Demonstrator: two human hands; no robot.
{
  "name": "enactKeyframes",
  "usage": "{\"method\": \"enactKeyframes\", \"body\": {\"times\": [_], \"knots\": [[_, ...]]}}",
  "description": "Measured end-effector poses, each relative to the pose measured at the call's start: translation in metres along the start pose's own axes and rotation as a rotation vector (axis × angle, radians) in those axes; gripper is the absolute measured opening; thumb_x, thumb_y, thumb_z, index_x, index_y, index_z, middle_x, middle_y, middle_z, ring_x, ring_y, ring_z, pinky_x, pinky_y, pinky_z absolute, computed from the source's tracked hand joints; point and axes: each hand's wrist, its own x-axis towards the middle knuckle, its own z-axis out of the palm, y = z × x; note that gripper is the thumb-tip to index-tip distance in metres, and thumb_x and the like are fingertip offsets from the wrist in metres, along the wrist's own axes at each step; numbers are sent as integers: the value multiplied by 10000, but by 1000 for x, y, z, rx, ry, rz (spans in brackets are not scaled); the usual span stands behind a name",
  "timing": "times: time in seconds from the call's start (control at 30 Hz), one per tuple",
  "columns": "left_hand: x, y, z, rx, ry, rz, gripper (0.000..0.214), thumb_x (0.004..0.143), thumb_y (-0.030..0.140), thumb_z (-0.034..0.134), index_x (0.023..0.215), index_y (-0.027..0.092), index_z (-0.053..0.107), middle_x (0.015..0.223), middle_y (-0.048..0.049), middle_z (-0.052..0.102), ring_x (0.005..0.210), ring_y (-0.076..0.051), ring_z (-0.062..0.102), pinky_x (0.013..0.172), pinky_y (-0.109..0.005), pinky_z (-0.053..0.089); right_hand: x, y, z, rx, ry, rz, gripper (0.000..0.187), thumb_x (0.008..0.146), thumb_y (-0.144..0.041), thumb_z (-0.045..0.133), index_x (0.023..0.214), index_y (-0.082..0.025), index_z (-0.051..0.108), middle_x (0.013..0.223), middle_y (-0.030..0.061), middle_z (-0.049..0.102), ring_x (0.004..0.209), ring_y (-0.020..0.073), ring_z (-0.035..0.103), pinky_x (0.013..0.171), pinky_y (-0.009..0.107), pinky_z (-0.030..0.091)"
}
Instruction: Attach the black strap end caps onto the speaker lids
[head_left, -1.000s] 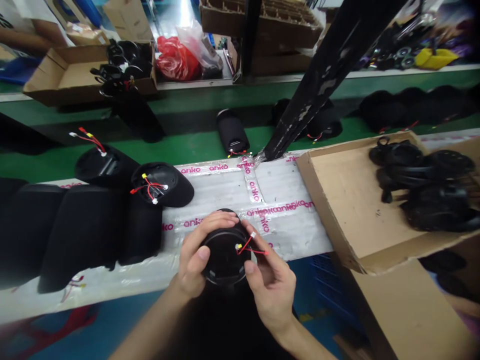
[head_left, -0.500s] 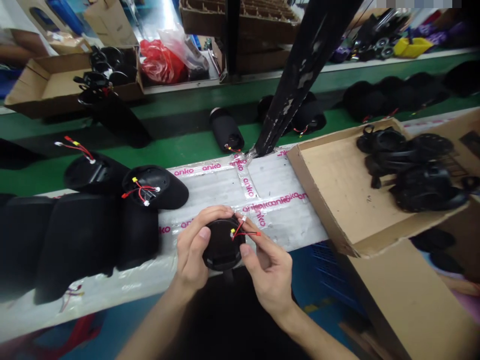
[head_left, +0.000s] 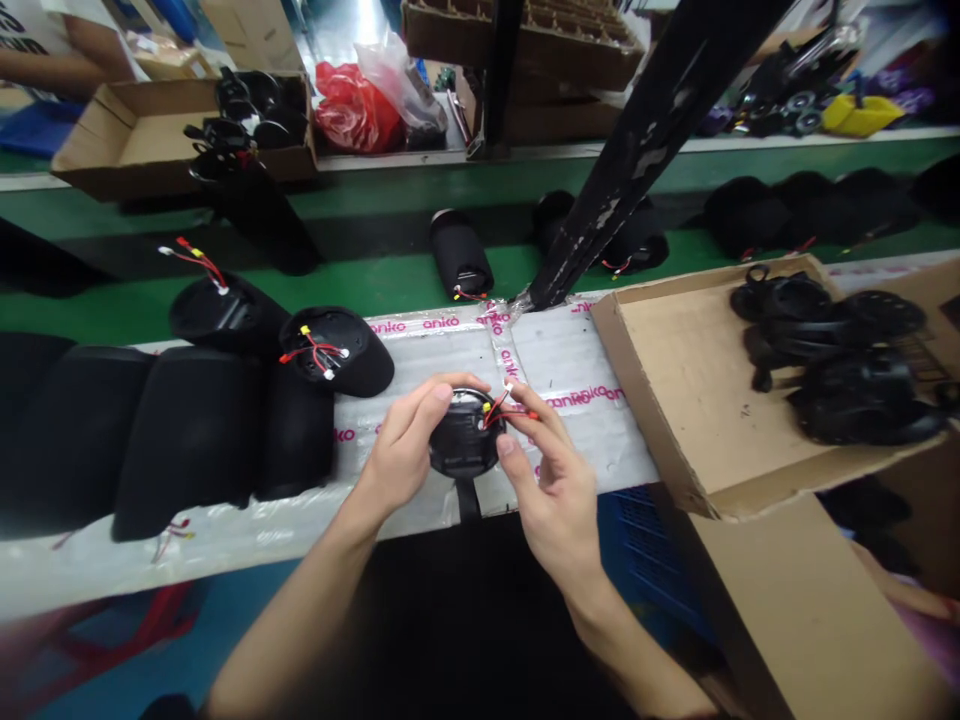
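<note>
Between my hands is a round black plastic cap point(head_left: 459, 452), its ridged inner face turned up and a black strap hanging below it. Thin red wires point(head_left: 517, 412) with white, yellow and red connectors stick out of its right side. My left hand point(head_left: 411, 435) grips the cap's left and far rim, thumb on top. At the right rim, beside the wires, my right hand point(head_left: 556, 490) has its thumb and fingers closed around the edge. Left of them lies a black cloth-covered cylinder point(head_left: 367, 360) with similar wires on its end.
More black cylinders point(head_left: 195, 430) line the left of the bench point(head_left: 442, 355). A cardboard tray point(head_left: 675, 400) of black plastic parts stands right. A black post point(head_left: 600, 200) slants up behind the bench. Beyond it, further cylinders point(head_left: 461, 250) lie on a green conveyor; a person's arm point(head_left: 82, 60) shows far left.
Both hands have lifted the cap slightly away from my body, over the bench. It has tilted, showing more of its ridged inner face and the strap below. My view has also shifted.
</note>
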Motion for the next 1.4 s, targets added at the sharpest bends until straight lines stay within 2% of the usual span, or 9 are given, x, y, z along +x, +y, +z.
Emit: {"method": "enactKeyframes", "body": {"times": [0.17, 0.33, 0.43, 0.6, 0.83, 1.03, 1.17, 1.27, 1.4], "knots": [[15, 3, -2, -4, -1, -13, 390, 1103, 442, 524, 1139, 180, 811, 1180, -79, 832, 1085, -260, 754, 1010, -359, 575, 20, 6, -17, 37, -94, 13, 250, 1071, -390, 679, 1277, -353, 816, 1566, 28, 688, 1540, 300, 574, 1361, 631, 350], [16, 0, -1, -4, 6, 6, 409, 1088, 459, 514, 1084, 181, 812, 1119, -81, 837, 1072, -280, 760, 1031, -391, 584, 40, 47, -45, 44, -411, -8, 481, 992, -309, 736, 1472, -330, 713, 1656, 39, 608, 1618, 306, 483, 1392, 608, 272], [17, -6, -2, 4, 20, 11, 428, 1085, 474, 509, 1081, 171, 811, 1119, -85, 837, 1069, -279, 760, 1025, -389, 590, 40, 75, -31, -67, -533, 9, 769, 791, -240, 891, 1519, -246, 644, 1599, 115, 651, 1524, 346, 584, 1330, 605, 386], [18, -9, -4, -25, 34, 18, 486, 1099, 536, 508, 1235, 181, 810, 1312, -106, 818, 1264, -319, 747, 1183, -475, 542, 33, 94, 8, -29, -444, -35, 703, 677, -347, 988, 1294, -169, 702, 1379, 173, 759, 1252, 359, 746, 1131, 583, 584], [-70, 5, -26, 135, 122, 84, 664, 1089, 521, 582, 1711, 357, 419, 1792, -49, 402, 1691, -332, 325, 1408, -554, 238, 112, 44, -4, -144, -415, -174, 729, 656, -399, 1012, 1293, -198, 722, 1288, 142, 800, 1219, 382, 751, 1139, 652, 557], [-99, -57, -21, 138, 141, -181, 422, 1079, 588, 561, 1297, 293, 772, 1368, -93, 783, 1344, -345, 697, 1219, -518, 513, 241, 7, 124, -122, -357, -194, 917, 713, -389, 988, 1480, -169, 536, 1422, 151, 740, 1268, 275, 724, 1184, 484, 551], [-95, -100, -16, 269, 146, -89, 395, 1105, 543, 512, 1091, 272, 800, 1118, -82, 829, 1110, -305, 773, 1032, -430, 599, 288, 12, 215, -200, -388, -147, 645, 919, -341, 871, 1448, -122, 576, 1335, 137, 762, 1184, 248, 747, 1069, 458, 625], [-98, -122, -19, 356, 107, 77, 362, 1132, 432, 471, 1093, 250, 782, 1043, -82, 819, 997, -247, 782, 916, -341, 606, 303, 22, 244, -315, -400, -120, 417, 1042, -370, 748, 1398, -174, 655, 1388, 115, 710, 1199, 270, 734, 1023, 496, 639], [-100, -137, -23, 383, 77, 156, 318, 1132, 335, 473, 1100, 232, 772, 1021, -78, 816, 969, -204, 785, 890, -274, 590, 307, 23, 237, -508, -433, -109, 474, 1038, -380, 749, 1455, -188, 632, 1477, 131, 666, 1278, 302, 701, 1080, 537, 604]]}}
